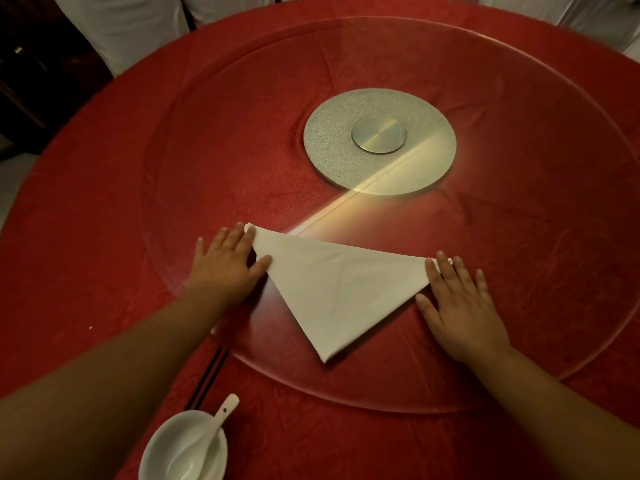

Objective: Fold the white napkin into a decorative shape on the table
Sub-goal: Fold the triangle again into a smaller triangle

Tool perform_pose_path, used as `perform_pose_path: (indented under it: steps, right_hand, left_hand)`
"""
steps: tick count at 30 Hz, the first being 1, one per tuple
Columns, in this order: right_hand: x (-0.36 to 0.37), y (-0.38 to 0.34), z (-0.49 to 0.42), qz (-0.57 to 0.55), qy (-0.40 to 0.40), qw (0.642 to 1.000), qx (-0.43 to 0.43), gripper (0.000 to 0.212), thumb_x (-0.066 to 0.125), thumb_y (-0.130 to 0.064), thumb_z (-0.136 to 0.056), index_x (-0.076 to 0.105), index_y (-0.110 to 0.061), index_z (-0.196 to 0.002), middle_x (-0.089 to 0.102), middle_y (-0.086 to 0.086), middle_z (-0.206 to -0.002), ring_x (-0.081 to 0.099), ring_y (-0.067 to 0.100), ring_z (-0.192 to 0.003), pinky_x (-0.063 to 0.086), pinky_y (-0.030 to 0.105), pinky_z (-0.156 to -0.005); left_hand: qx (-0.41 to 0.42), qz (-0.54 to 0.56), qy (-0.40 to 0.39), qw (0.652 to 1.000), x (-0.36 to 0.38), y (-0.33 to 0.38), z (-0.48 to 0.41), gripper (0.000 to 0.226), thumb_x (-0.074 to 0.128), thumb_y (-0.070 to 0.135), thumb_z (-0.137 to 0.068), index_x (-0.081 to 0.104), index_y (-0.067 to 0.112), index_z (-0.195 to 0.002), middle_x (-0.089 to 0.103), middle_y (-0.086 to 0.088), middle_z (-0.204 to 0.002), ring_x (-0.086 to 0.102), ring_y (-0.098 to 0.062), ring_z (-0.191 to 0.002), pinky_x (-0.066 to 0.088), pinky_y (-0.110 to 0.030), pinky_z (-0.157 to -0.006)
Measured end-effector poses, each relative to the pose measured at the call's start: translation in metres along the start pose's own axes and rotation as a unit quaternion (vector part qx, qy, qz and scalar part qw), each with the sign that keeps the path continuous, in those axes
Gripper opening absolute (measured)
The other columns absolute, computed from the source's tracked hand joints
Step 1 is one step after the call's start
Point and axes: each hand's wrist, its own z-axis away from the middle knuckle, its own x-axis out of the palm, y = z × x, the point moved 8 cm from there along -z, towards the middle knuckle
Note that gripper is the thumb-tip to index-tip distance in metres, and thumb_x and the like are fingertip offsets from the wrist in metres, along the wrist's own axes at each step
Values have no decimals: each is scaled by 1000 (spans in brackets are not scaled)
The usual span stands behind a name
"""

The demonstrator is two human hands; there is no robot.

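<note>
Napkin (pixel 332 292) triangle, left hand (pixel 225 263), right hand (pixel 460 306) flat

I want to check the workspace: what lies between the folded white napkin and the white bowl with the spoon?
In the head view, only bare glass turntable and red tablecloth separate the napkin from the bowl. The black chopsticks lie just left of that stretch.

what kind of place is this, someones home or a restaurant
Most likely a banquet-style restaurant: a big round table under a red tablecloth, a glass turntable in its middle, white-covered chairs around it, and a setting of bowl, spoon and chopsticks.
</note>
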Motion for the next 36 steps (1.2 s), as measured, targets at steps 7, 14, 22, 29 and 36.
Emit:
perform_pose_path:
  steps: [7, 14, 22, 29, 36]
  right_hand:
    - [-4, 0, 2, -11, -4, 1000, -7, 69, 7, -61, -100, -7, -28, -159, -9, -2, -168, -11, 19, -154, 0, 51, -124]
    - [-26, -12, 5, -55, 24, 998, 9, 66, 15, -53, -102, 12, -22, -160, 7, 1, -168, -2, 28, -155, 0, 52, -124]
    - [-60, -163, 52, -137, 128, 967, -175, 50, 55, -45, -91, 63, -16, -130, 64, 7, -125, 57, 31, -117, 46, 46, -100]
    - [-66, -260, 43, -180, 99, 970, -128, 74, 57, -57, -81, 45, -15, -141, 55, 5, -122, 53, 25, -105, 48, 39, -85]
    - [-56, -316, -11, -93, 52, 991, -82, 42, 51, -34, -96, 51, -10, -129, 56, 12, -120, 53, 29, -106, 44, 41, -84]
  left_hand:
    - [88, -52, 9, 995, -33, 1, -17, 48, 42, 29, -105, 45, 25, -153, 27, 0, -169, 26, -25, -154, 21, -53, -123]
    - [159, -151, 15, 975, -56, 16, 6, 21, 53, 27, -96, 70, 16, -102, 68, -3, -107, 62, -30, -100, 53, -40, -74]
    - [235, -77, -31, 969, -45, 55, 71, 36, 45, 48, -87, 68, 19, -84, 61, 1, -81, 60, -23, -75, 50, -37, -65]
    - [198, -147, 90, 965, -78, 19, 80, 20, 61, 37, -89, 69, 20, -83, 65, -3, -88, 60, -29, -80, 41, -38, -65]
    - [96, -81, 52, 991, -69, -20, 75, 30, 55, 41, -95, 70, 28, -117, 69, -1, -114, 65, -26, -101, 51, -38, -76]
